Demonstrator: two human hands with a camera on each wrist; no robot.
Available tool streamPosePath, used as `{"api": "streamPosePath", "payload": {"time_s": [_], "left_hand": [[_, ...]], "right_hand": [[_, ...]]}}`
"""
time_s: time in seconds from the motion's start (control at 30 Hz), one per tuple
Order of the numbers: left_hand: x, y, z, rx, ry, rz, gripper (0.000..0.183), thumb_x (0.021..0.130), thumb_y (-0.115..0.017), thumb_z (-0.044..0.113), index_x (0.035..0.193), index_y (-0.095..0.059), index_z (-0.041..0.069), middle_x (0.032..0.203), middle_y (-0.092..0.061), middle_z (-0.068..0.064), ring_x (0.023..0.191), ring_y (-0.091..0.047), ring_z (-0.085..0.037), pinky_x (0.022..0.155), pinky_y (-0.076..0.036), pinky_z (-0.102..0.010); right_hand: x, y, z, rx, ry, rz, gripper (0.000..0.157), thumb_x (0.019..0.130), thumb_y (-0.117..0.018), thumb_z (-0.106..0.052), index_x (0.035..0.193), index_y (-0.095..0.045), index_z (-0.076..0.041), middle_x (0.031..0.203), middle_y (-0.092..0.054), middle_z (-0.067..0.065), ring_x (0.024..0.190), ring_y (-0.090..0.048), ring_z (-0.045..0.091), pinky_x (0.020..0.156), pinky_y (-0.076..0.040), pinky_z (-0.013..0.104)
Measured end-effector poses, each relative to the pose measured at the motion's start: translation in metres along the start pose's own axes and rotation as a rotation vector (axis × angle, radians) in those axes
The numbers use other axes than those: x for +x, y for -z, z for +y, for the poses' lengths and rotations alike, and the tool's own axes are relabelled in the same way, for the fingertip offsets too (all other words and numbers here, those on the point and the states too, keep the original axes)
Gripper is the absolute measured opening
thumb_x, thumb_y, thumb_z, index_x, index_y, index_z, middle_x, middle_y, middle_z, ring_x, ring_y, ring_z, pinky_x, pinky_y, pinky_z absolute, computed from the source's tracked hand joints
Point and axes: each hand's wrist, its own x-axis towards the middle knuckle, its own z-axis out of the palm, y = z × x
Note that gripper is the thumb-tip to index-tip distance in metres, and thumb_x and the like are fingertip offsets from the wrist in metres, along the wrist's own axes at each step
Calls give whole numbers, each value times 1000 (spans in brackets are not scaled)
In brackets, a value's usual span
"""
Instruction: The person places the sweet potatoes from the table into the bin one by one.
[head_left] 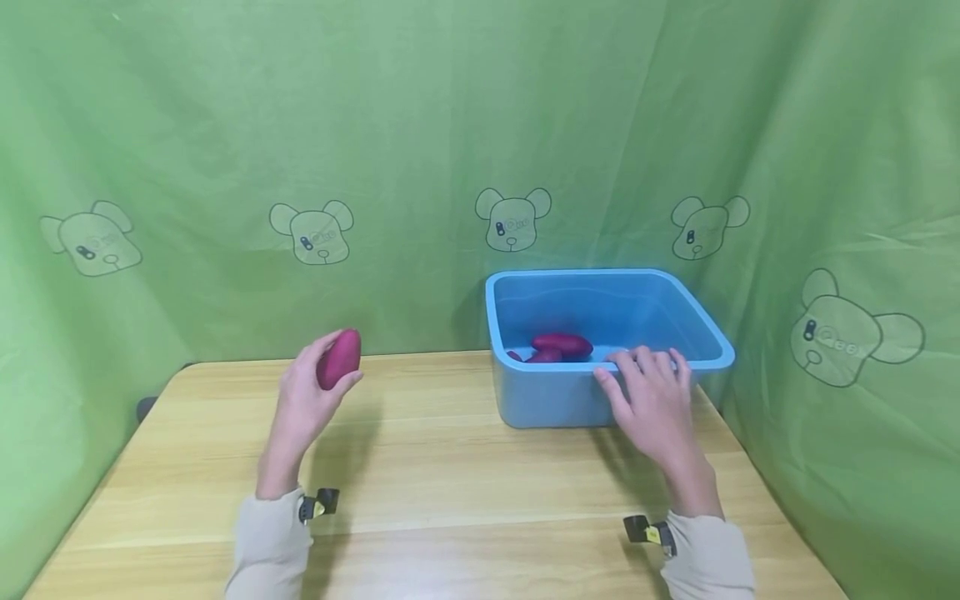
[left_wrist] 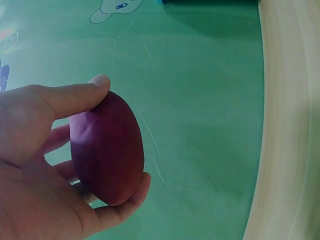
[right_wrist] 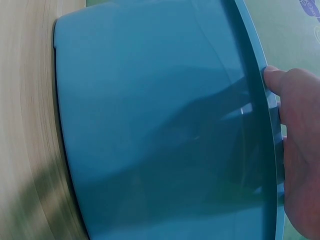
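Observation:
My left hand (head_left: pixel 303 404) holds a purple-red sweet potato (head_left: pixel 340 360) above the left part of the table. In the left wrist view the thumb lies on one end of the sweet potato (left_wrist: pixel 107 150), and the fingers curl behind and under it. My right hand (head_left: pixel 656 408) grips the near rim of a blue plastic tub (head_left: pixel 555 398), its fingers hooked over the edge. The right wrist view has the thumb (right_wrist: pixel 275 77) against the rim, with the other fingers partly hidden. Inside the tub lie a few more sweet potatoes (head_left: pixel 564 345), partly hidden by the near wall.
The tub stands at the back right of the wooden table (head_left: pixel 450 500). Green curtains (head_left: pixel 412 125) with printed bear heads hang behind and on both sides. A small dark object (head_left: pixel 146 407) shows beyond the table's left edge.

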Motion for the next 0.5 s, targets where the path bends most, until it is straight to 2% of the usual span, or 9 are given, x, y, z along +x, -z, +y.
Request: {"api": "streamPosePath", "payload": {"time_s": [0.5], "left_hand": [[11,-11,18,-23,-30,-3,66,88,-82,12,147,-53,12,135,-60,-22,115,-60,-42,90,-56,-59]], "right_hand": [[0,-1,0,-1,1,4,35,105,-54,-40,117,-65,-9,113,-61,16,119,-48,42,116,-14,69]]}}
